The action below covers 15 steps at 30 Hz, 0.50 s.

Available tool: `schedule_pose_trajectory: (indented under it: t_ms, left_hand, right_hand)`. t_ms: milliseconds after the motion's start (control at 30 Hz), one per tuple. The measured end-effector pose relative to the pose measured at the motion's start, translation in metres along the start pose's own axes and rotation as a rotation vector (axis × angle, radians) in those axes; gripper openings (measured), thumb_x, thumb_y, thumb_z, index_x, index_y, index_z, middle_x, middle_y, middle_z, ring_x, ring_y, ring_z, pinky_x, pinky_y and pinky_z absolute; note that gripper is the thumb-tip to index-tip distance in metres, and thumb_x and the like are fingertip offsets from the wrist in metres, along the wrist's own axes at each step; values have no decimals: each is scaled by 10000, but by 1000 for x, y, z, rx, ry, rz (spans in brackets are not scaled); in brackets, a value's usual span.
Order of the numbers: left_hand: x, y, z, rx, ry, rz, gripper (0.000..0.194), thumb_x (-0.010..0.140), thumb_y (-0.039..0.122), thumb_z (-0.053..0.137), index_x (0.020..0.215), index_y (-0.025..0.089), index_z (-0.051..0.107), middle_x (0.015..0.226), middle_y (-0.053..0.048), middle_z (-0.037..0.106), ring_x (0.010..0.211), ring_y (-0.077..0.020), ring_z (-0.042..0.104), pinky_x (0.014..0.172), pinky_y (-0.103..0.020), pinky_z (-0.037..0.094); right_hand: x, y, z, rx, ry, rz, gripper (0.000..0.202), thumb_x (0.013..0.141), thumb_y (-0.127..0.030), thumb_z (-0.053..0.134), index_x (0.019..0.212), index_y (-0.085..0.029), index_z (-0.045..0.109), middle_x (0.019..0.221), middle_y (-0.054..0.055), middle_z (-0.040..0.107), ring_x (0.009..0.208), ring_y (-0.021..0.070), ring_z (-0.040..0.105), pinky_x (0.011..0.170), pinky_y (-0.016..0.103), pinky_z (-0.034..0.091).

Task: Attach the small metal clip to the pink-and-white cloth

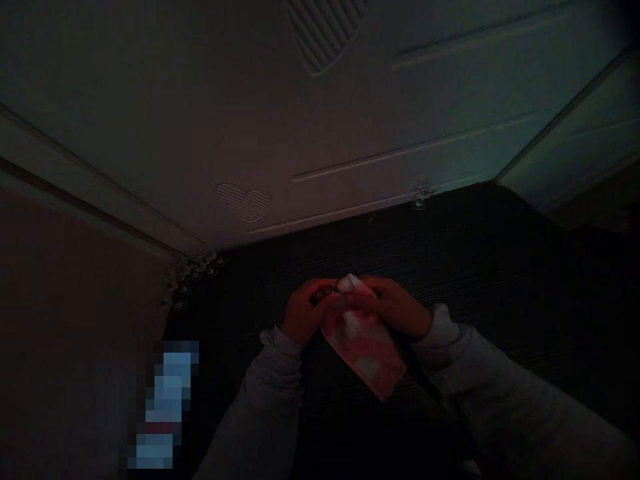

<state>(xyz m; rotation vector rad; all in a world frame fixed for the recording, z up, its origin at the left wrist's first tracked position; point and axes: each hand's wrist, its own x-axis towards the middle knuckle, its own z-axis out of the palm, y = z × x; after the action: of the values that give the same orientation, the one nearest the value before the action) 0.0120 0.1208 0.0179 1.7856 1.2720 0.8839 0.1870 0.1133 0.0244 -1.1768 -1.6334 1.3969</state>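
Both hands meet near the middle of the dim view, above a dark table. My left hand (306,310) is closed around a small dark object (324,292) with light stripes and a shiny end. Against that end, my right hand (397,307) pinches a pink and white cloth (370,347). The cloth hangs down toward me from between the hands, its lower corner loose. Some of the dark object is hidden by my fingers, and the low light blurs its details.
Beyond the dark table (475,247) stands a pale panel (350,133) with heart reliefs. Several small shiny objects (193,267) cluster at the table's back left corner; more (423,195) lie by the panel. A pixelated bright patch (167,400) is at lower left.
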Motion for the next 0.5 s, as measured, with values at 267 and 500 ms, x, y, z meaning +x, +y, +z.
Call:
schedule_pose_trajectory:
  t_ms: [267,500]
  left_hand:
    - [1,2,0,-30,-14,-63,188,673,336,537,761,177,589,707,-1,587,669,-135,524,634,-268,404]
    - [0,1,0,-172,-2,-77,287,621,298,605,879,184,551,724,2,554,668,-118,508,631,-249,396]
  right_hand:
    - [-1,-1,1,0,2,-8,218,714,-332,507,791,-142,582,675,0,519,624,105,468,555,210,368]
    - [-2,0,3,76,48,39,245,703,-362,513,780,-140,583,678,3,538,611,107,477,542,216,376]
